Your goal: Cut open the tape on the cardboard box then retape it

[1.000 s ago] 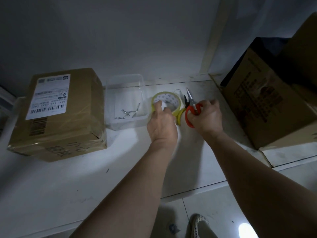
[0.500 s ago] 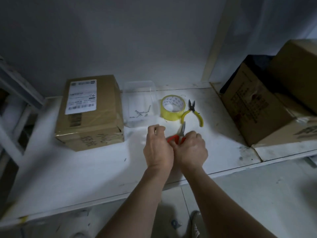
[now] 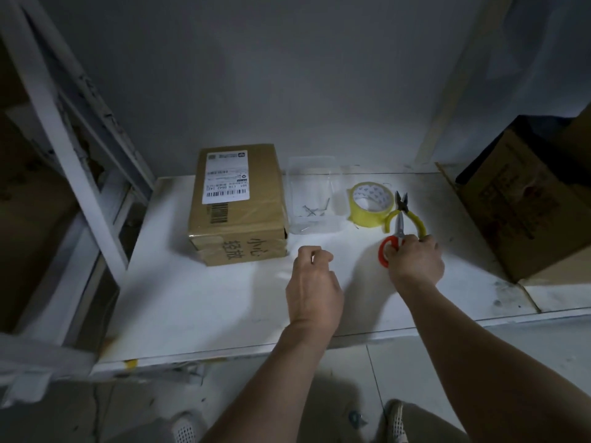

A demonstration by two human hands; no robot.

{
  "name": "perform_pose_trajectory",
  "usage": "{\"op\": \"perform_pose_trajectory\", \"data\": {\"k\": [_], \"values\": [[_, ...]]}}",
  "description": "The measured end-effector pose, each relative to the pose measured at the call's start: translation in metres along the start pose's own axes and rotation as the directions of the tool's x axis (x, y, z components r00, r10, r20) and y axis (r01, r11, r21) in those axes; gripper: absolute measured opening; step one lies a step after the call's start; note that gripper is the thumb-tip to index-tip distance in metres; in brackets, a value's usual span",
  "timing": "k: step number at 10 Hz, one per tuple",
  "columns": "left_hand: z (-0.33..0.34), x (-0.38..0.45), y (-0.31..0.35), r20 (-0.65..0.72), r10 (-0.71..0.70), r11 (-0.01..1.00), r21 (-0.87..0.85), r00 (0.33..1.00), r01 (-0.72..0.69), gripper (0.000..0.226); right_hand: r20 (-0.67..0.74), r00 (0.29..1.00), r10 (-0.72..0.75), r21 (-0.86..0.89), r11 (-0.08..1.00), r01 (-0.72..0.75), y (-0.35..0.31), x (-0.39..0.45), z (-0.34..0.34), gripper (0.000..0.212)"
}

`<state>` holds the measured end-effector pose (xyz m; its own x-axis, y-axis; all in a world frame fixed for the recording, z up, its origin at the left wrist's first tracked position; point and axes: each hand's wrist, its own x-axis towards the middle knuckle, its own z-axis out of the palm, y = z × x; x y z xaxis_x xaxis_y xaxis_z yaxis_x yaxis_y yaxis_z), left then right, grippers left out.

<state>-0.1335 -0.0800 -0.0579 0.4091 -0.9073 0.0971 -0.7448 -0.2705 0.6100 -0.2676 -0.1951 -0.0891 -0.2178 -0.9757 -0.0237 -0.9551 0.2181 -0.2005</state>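
While the right hand (image 3: 414, 262) grips the scissors (image 3: 394, 243), ready for cutting, the left hand (image 3: 311, 282) hovers loosely curled and empty just right of the taped cardboard box (image 3: 238, 203) on the tabletop (image 3: 198, 298).

Cardboard box (image 3: 236, 203): white shipping label (image 3: 226, 178) on top, barcodes visible, print too small to read. Front face below label: handwritten "小心 轻放" (image 3: 246, 253).
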Motion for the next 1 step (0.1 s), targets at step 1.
{"op": "perform_pose_trajectory", "data": {"k": [1], "values": [[-0.0078, -0.0004, 0.0058, 0.035, -0.049, 0.999, -0.003, 0.998, 0.049, 0.031, -0.021, 0.997, -0.069, 0.024, 0.997, 0.07, -0.0045, -0.0071, -0.0101, 0.039]]}}
